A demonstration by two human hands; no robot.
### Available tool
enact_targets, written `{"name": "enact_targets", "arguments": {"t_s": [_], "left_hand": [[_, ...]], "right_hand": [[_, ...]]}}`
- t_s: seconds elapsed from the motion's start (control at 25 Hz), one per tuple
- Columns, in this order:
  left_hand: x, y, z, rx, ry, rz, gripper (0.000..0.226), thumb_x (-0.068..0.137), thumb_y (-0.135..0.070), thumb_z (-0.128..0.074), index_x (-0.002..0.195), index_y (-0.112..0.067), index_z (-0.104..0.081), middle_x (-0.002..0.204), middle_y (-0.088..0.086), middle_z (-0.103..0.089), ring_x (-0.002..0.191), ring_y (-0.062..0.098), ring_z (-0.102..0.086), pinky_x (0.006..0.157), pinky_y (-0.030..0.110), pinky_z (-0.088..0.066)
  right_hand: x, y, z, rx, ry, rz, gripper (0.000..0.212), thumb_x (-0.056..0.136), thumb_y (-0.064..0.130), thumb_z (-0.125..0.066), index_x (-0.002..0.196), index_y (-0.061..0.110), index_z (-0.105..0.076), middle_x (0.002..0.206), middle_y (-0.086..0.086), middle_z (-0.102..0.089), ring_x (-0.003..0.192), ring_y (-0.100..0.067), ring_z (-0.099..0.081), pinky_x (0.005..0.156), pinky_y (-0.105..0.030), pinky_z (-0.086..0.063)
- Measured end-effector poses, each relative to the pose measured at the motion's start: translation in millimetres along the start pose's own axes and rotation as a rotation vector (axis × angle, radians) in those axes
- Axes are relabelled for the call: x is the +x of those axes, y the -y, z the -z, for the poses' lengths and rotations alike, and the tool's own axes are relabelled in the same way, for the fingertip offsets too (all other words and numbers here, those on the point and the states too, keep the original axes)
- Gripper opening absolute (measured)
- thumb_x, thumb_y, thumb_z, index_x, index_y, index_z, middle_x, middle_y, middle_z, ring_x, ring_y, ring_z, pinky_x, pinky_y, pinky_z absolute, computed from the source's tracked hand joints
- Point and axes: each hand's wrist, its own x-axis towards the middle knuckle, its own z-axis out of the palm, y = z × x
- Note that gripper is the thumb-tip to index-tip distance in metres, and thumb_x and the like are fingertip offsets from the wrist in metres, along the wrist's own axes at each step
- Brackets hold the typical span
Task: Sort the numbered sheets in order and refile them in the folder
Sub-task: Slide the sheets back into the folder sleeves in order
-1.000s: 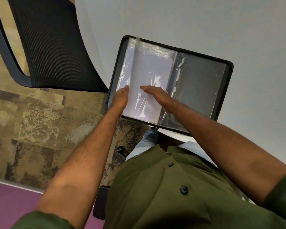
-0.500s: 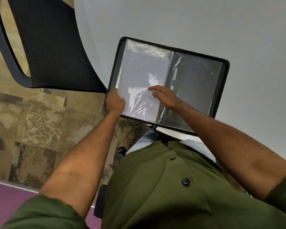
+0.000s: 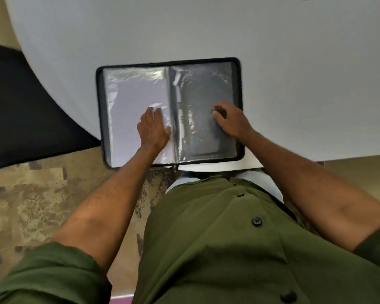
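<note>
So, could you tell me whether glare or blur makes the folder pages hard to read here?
Head view: glare streaks the left sleeve and right sleeve of the folder; slight blur softens both, so no sheet number is legible.

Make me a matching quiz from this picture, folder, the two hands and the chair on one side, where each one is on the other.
Things:
1. folder
2. left hand
3. right hand
4. chair

Places:
A. on the dark, empty-looking sleeve
B. open on the table's near edge
C. left of the table
D. flat on the white page

Pairs: 1-B, 2-D, 3-A, 4-C
</note>
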Motion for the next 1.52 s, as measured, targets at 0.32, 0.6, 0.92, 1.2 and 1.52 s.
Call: {"name": "enact_targets", "arguments": {"t_s": [0.32, 0.6, 0.92, 1.2, 1.52], "left_hand": [[46.4, -217.8, -21.1, 0.170, 0.042, -0.409, 0.069, 0.095, -0.039, -0.058, 0.153, -0.010, -0.034, 0.162, 0.019, -0.029, 0.146, 0.040, -0.031, 0.115, 0.055, -0.031], [47.7, -418.2, -86.6, 0.262, 0.144, -0.581, 0.070, 0.098, -0.042, -0.057, 0.156, -0.011, -0.031, 0.165, 0.016, -0.026, 0.146, 0.039, -0.031, 0.111, 0.053, -0.035], [30.9, -573.9, -156.9, 0.295, 0.229, -0.729, 0.070, 0.100, -0.042, -0.056, 0.157, -0.010, -0.030, 0.166, 0.017, -0.023, 0.148, 0.039, -0.028, 0.112, 0.054, -0.035], [34.6, -671.2, -199.3, 0.260, 0.256, -0.785, 0.071, 0.100, -0.041, -0.057, 0.157, -0.010, -0.028, 0.166, 0.018, -0.022, 0.150, 0.040, -0.025, 0.113, 0.055, -0.035], [59.4, -735.8, -233.8, 0.249, 0.271, -0.802, 0.073, 0.100, -0.042, -0.057, 0.157, -0.009, -0.027, 0.166, 0.016, -0.019, 0.150, 0.038, -0.022, 0.111, 0.055, -0.036]], "right_hand": [[-50.7, -138.1, 141.0, -0.153, -0.290, -0.136, 0.044, 0.101, 0.036, -0.061, 0.140, 0.016, -0.058, 0.154, -0.007, -0.050, 0.146, -0.027, -0.042, 0.119, -0.045, -0.035], [-98.9, -267.9, 259.2, -0.068, -0.419, -0.276, 0.046, 0.104, 0.038, -0.055, 0.145, 0.018, -0.052, 0.158, -0.004, -0.045, 0.150, -0.024, -0.035, 0.121, -0.043, -0.030], [-157.5, -385.6, 342.9, 0.170, -0.603, -0.480, 0.048, 0.104, 0.044, -0.050, 0.147, 0.024, -0.048, 0.155, 0.002, -0.047, 0.148, -0.019, -0.035, 0.122, -0.043, -0.031], [-164.8, -448.5, 399.9, 0.257, -0.684, -0.577, 0.056, 0.103, 0.044, -0.053, 0.152, 0.021, -0.042, 0.157, -0.002, -0.044, 0.146, -0.020, -0.038, 0.120, -0.043, -0.036], [-129.6, -497.2, 449.4, 0.263, -0.655, -0.669, 0.080, 0.098, 0.048, -0.059, 0.161, 0.017, -0.020, 0.169, -0.006, -0.019, 0.155, -0.027, -0.018, 0.125, -0.050, -0.025]]}}
